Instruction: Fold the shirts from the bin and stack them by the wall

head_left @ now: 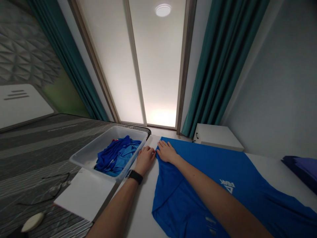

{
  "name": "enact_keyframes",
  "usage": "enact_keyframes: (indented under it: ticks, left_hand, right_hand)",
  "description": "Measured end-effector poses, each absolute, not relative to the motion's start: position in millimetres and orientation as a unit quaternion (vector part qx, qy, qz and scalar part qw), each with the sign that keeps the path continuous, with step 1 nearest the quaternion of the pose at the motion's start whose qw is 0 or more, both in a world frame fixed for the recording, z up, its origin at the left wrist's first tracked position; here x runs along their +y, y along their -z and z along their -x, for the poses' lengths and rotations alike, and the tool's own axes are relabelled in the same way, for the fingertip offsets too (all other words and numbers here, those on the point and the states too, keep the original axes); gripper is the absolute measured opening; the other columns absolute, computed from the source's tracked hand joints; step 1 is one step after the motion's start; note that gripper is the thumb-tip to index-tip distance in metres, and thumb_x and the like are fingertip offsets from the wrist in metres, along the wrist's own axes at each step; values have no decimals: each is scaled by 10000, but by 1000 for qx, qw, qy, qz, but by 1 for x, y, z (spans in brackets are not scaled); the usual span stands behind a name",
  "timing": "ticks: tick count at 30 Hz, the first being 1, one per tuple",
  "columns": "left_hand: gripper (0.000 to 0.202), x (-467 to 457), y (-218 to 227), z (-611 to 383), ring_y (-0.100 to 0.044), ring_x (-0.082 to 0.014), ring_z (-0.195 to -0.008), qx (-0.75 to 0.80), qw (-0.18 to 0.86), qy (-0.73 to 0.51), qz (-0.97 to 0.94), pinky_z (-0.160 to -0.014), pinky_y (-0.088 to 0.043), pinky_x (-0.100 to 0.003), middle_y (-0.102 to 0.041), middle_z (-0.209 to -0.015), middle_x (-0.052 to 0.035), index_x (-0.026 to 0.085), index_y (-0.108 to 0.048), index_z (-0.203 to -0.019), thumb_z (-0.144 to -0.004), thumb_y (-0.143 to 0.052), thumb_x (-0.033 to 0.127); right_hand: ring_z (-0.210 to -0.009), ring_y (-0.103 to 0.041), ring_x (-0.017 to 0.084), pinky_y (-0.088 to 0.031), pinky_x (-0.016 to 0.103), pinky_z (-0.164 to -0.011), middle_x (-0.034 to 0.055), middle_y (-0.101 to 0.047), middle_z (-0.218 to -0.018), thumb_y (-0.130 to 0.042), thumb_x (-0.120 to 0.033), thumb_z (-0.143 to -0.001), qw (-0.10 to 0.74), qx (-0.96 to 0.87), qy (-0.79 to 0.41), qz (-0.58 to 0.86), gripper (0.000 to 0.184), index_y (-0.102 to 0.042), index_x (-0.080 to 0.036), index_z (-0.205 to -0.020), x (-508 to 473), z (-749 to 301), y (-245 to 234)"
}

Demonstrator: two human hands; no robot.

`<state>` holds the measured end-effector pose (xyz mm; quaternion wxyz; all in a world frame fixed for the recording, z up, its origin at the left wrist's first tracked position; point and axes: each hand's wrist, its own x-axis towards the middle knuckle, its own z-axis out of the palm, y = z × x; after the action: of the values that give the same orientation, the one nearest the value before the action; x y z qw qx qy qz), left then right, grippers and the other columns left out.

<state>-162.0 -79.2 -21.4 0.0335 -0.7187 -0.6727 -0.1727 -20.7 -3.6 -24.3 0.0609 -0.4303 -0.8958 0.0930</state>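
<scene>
A blue T-shirt with a white chest logo lies spread on a white tabletop, its near left part folded over in creases. My right hand rests flat on the shirt's far left corner with fingers spread. Just left of it, my left hand, wearing a dark watch on the wrist, has its fingers curled at the same corner and seems to pinch the cloth edge; the fingertips are partly hidden. My right forearm crosses over the shirt.
Left of the table stands a translucent plastic bin holding crumpled blue clothes. Folded dark and purple garments lie at the right edge. Beyond are a white cabinet, teal curtains and a frosted sliding door.
</scene>
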Motion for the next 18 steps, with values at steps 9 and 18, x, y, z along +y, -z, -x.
enact_keyframes:
  ticks: [9,18]
  left_hand:
    - [176,-81,21,160,-564,-222,-995,-672,52,168,720,-827,-415,-345,-616,-990,-54,200,-631,-890,-963,-491,279]
    - [154,-84,18,163,-565,-217,-1007,-679,33,181,711,-852,-408,-345,-622,-1000,-57,196,-645,-904,-951,-507,247]
  right_hand:
    - [-1477,-128,237,-74,483,-1183,120,-195,-1599,-224,-413,-976,56,-885,-114,447,636,-262,-77,-1514,6,24,30]
    - [-1480,-117,232,-72,476,-1182,109,-160,-1607,-222,-433,-973,56,-873,-141,464,659,-195,-90,-1535,13,21,28]
